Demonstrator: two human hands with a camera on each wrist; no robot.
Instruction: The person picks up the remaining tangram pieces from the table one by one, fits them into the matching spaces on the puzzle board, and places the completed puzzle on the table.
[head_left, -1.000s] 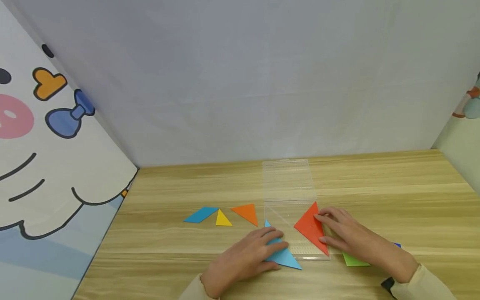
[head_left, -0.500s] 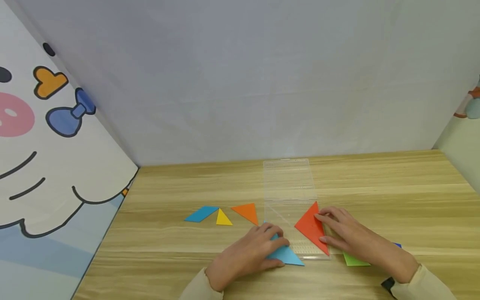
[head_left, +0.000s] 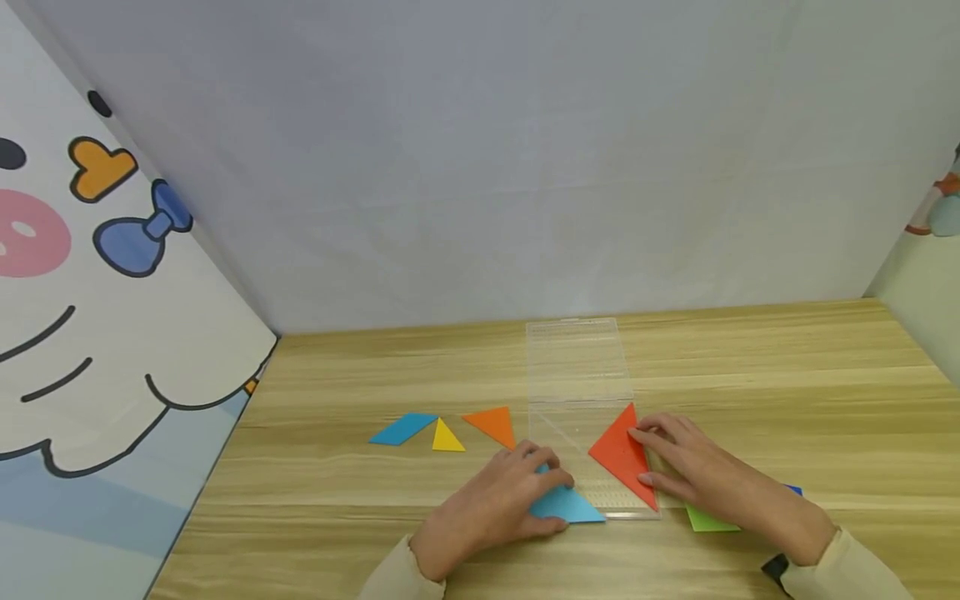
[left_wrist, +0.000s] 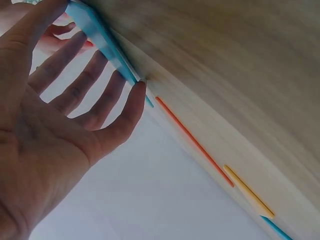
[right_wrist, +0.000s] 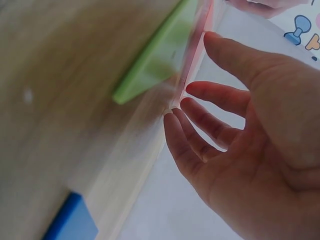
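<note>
On a clock face laid over the clear case's near half [head_left: 600, 496], with twelve pointing away from the person, the light-blue triangle [head_left: 568, 506] lies nearest, at seven, over the case's near corner. The left hand [head_left: 495, 504] holds it across its edges, thumb on the near one, fingers curved over the far one. Whether it lies flat I cannot tell. The green piece [head_left: 708, 522] sits at four, partly under the right forearm, the dark-blue piece [right_wrist: 74, 220] just beyond it.

The red triangle [head_left: 622, 454] rests at three on the case; the right hand [head_left: 701, 467] touches its outer edge with thumb and fingertip set well apart, steadying rather than clasping.

The step in hand seems to be lining up the light-blue triangle. Best to square its near edge to the rim, lower it level, and press gently near the corners, with only light right-hand contact so the red one is not nudged.

Farther out, the yellow triangle [head_left: 447, 438] and blue parallelogram [head_left: 403, 429] lie toward nine, the orange triangle [head_left: 497, 425] toward ten, and the case's far half [head_left: 577, 358] at twelve.
</note>
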